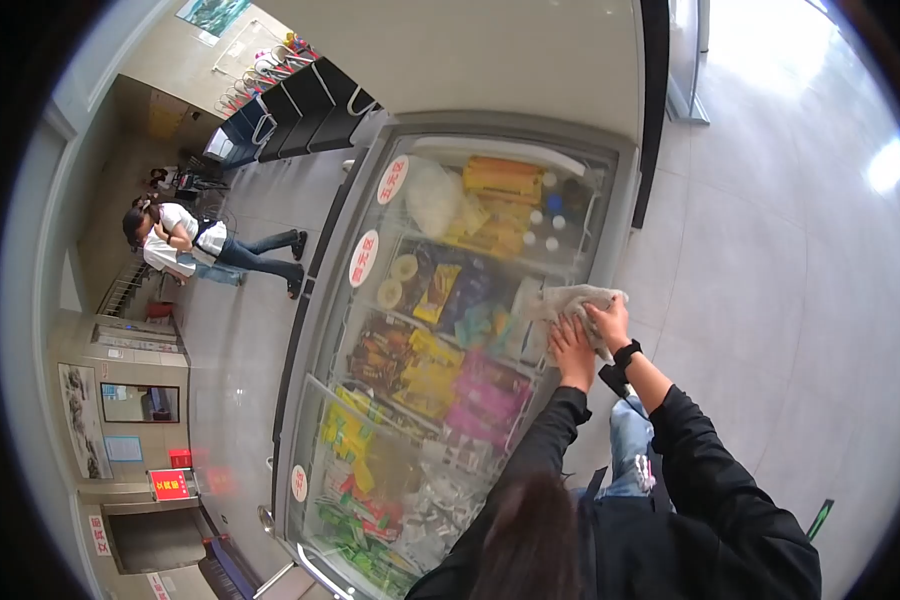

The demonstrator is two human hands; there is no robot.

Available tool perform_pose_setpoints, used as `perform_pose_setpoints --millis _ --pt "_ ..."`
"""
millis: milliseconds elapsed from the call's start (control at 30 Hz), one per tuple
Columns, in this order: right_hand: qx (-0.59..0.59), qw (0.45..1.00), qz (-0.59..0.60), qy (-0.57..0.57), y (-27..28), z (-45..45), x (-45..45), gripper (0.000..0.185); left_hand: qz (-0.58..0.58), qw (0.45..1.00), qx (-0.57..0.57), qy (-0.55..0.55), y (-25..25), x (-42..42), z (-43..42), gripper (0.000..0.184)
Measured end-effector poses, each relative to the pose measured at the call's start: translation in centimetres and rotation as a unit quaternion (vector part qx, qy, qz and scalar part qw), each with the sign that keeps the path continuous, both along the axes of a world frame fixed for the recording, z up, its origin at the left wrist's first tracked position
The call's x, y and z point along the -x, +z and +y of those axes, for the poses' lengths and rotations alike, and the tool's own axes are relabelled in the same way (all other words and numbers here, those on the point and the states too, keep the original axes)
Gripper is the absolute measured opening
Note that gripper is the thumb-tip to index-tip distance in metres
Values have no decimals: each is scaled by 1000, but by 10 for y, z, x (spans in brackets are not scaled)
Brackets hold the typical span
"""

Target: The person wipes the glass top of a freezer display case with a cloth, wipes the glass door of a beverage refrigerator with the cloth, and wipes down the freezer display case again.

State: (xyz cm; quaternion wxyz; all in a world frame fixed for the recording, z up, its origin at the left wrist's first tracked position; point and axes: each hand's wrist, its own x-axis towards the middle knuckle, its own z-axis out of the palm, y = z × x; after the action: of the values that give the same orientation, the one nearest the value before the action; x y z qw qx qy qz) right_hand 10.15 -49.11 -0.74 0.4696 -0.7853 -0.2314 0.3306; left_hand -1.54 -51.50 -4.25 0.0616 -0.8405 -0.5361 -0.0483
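A grey-beige cloth (582,297) lies bunched at the right edge of a glass-topped chest freezer (625,185). My left hand (572,352) rests on the lower part of this cloth, fingers stretched out and pointing up the frame. Just right of it, my right hand (610,322) has its fingers closed on the cloth, with a black band on the wrist. Through the glass lid, I see colourful packaged goods: yellow packs (432,372), pink packs (487,397) and several white-capped bottles (555,202). Part of the cloth is hidden under my fingers.
Red-and-white oval labels (364,258) mark the freezer's left frame. Two people (195,240) stand beyond it on the left, near dark waiting chairs (295,110). Grey tiled floor (750,300) extends to the right. A red sign (170,485) stands at lower left.
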Motion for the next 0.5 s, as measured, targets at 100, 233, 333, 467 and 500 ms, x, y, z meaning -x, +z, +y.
perform_pose_setpoints --millis 100,233,333,467,500 --pt "-8 1000 -10 16 -55 69 -68 51 -5 998 -58 3 -16 -70 65 86" --pt "-25 998 56 1 16 124 -132 41 -53 998 -35 5 -27 -141 129 89" --pt "-12 999 19 -32 1 162 -164 38 -57 998 37 13 -8 -180 162 93" --pt "32 999 35 6 28 183 -194 44 -90 994 58 -7 0 -202 183 96" --pt "30 1000 -1 -5 27 187 -193 45 -83 994 63 -13 5 -201 184 95"
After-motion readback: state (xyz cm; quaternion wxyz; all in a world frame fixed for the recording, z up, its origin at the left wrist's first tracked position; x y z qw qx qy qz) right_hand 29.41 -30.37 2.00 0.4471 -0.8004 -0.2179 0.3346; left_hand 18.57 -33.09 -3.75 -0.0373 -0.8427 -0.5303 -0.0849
